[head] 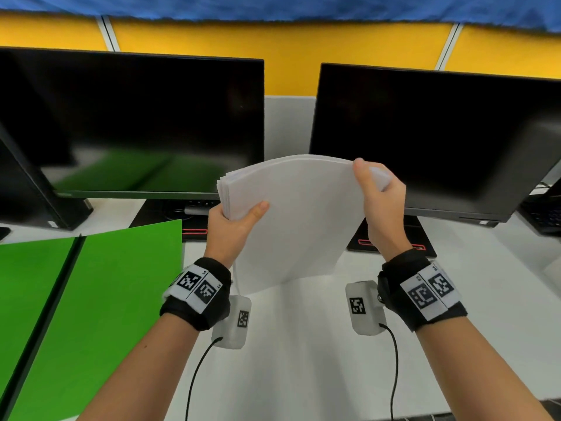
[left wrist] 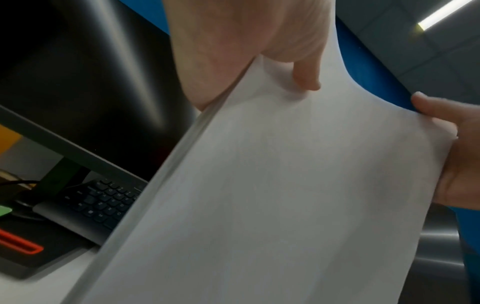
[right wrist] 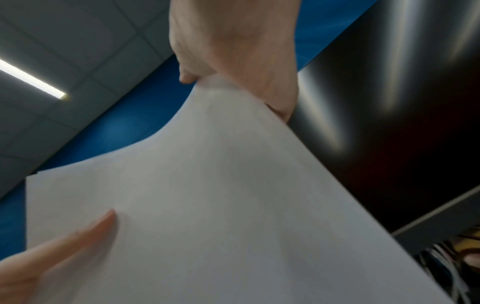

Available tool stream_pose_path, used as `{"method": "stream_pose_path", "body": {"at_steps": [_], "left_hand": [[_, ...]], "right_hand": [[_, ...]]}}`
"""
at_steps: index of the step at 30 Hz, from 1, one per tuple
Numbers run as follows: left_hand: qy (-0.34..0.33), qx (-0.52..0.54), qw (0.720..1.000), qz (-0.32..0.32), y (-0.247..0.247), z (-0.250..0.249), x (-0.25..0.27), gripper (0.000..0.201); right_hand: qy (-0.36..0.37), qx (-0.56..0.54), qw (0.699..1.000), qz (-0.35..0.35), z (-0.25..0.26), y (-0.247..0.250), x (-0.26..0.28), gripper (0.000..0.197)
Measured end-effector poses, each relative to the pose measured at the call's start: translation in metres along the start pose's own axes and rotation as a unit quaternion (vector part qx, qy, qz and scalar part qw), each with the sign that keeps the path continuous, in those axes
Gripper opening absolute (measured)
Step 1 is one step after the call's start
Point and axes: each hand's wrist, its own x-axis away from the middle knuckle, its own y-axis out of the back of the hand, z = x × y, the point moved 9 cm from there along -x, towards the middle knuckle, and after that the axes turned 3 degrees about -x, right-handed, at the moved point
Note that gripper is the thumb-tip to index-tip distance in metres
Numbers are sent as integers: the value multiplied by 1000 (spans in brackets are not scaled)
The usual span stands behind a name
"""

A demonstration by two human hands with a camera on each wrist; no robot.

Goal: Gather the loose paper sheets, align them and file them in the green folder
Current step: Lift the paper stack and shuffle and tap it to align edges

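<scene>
A stack of white paper sheets (head: 297,220) stands upright above the white desk (head: 303,344), its top edge bowed. My left hand (head: 236,220) grips the stack's left edge, thumb on the near face. My right hand (head: 379,192) pinches the top right corner. In the left wrist view the sheets (left wrist: 259,205) fill the frame, held by my left hand (left wrist: 259,61). In the right wrist view my right hand (right wrist: 233,72) grips the sheets (right wrist: 221,195) at the top. The green folder (head: 91,314) lies open on the desk at the left.
Two dark monitors (head: 130,123) (head: 440,141) stand close behind the sheets. Black stand bases with red trim (head: 391,241) sit under them. A keyboard (left wrist: 103,203) lies beneath the left monitor. Yellow partition panels (head: 288,47) back the desk.
</scene>
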Motion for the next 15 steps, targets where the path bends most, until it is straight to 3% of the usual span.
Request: {"method": "stream_pose_path", "body": {"at_steps": [4, 7, 9, 11, 13, 15], "left_hand": [[6, 11, 1000, 9, -1, 3, -1, 24], [16, 1, 996, 90, -9, 6, -4, 22], [30, -21, 987, 158, -15, 8, -5, 31], [46, -41, 982, 181, -16, 9, -7, 31], [51, -42, 984, 165, -9, 10, -12, 22], [48, -42, 987, 145, -5, 11, -12, 21]], "right_hand": [[14, 7, 999, -32, 8, -2, -5, 28], [-6, 16, 999, -47, 5, -2, -11, 28], [-2, 20, 999, -46, 6, -4, -10, 24], [16, 9, 1000, -11, 7, -5, -9, 6], [9, 4, 998, 55, -1, -6, -5, 30], [-45, 9, 995, 91, -23, -3, 1, 43]]}}
